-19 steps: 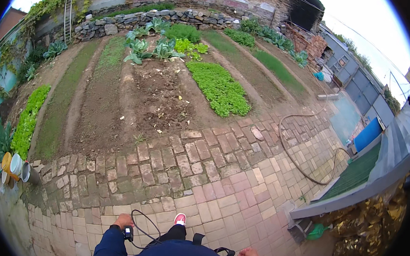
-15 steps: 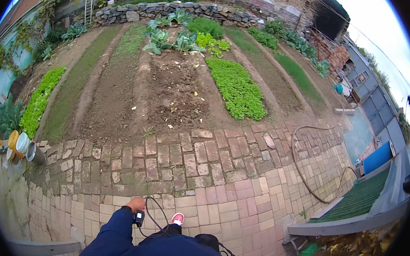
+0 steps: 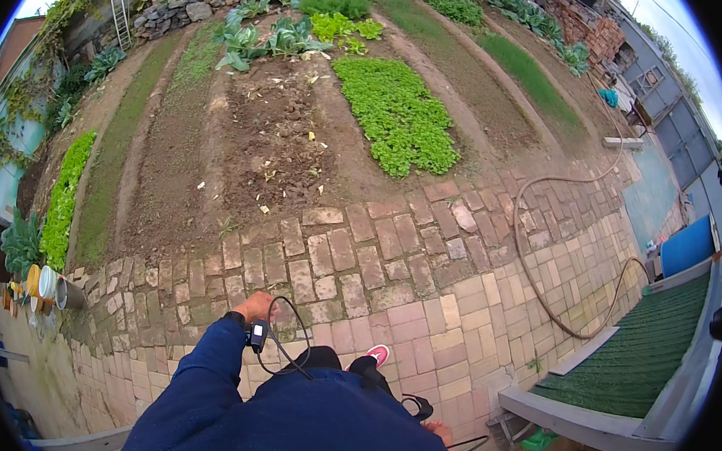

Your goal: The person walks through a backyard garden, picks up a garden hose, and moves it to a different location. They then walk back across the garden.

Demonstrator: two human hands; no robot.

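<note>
My left hand (image 3: pixel 255 305) is held out ahead of my body, above the brick paving. No object shows in it, and its fingers are too small and turned away to read. A small black device (image 3: pixel 258 334) with a pale face sits at that wrist, and a black cable (image 3: pixel 306 331) loops from it toward my body. Lower and to the right, my right hand (image 3: pixel 440 433) hangs beside my blue jacket (image 3: pixel 294 424), partly covered by it. Its fingers are hard to make out. A dark cable (image 3: pixel 473 444) curves out by that hand. My red shoe (image 3: pixel 378 356) rests on the paving.
Garden beds lie ahead, including a leafy green bed (image 3: pixel 395 114) and bare soil (image 3: pixel 275 134). A brown hose (image 3: pixel 519 238) winds over the paving at right, near a green-topped structure (image 3: pixel 635 357) and a blue barrel (image 3: pixel 686 248). Several buckets (image 3: pixel 47 284) stand at left.
The view has shifted forward and right, so the beds sit higher and farther left. My red shoe and both hands appear farther right and higher in the picture.
</note>
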